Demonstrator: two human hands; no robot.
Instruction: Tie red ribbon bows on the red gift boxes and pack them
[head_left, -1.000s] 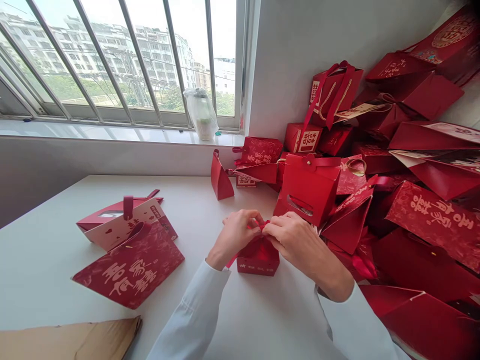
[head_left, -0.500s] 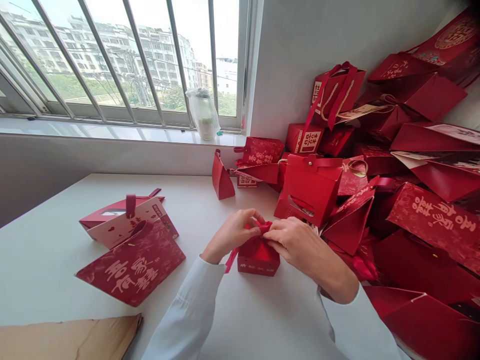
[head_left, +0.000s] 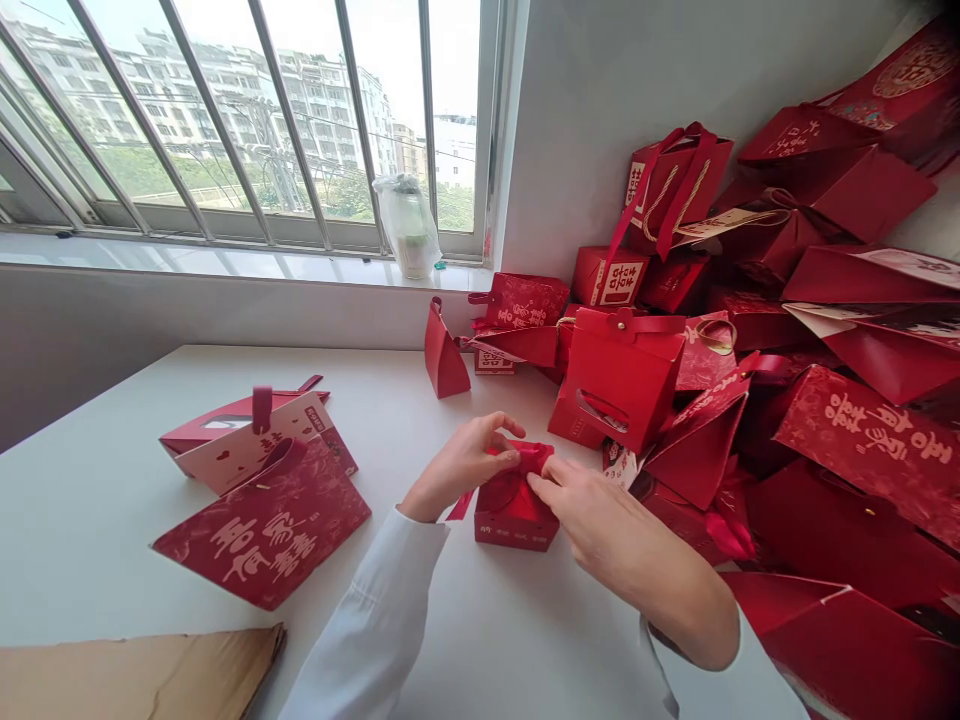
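Observation:
A small red gift box [head_left: 516, 518] with gold lettering along its base stands on the white table [head_left: 112, 520] in front of me. My left hand [head_left: 465, 463] pinches the red ribbon [head_left: 529, 458] at the box's top from the left. My right hand [head_left: 592, 505] grips the same ribbon from the right, fingers closed. A loose ribbon end [head_left: 458, 505] hangs down by my left wrist. Both arms wear white sleeves.
A big heap of red gift bags and boxes [head_left: 787, 330] fills the right side up against the wall. Flat red folded bags [head_left: 262, 530] lie at the left, over a pink-and-red one [head_left: 240, 445]. Brown cardboard [head_left: 142, 672] sits at the near left edge. A plastic-wrapped jar [head_left: 409, 225] stands on the windowsill.
My hands have drawn slightly apart on the ribbon. The right hand slid down and to the right; the left index finger lifted. The box stayed put.

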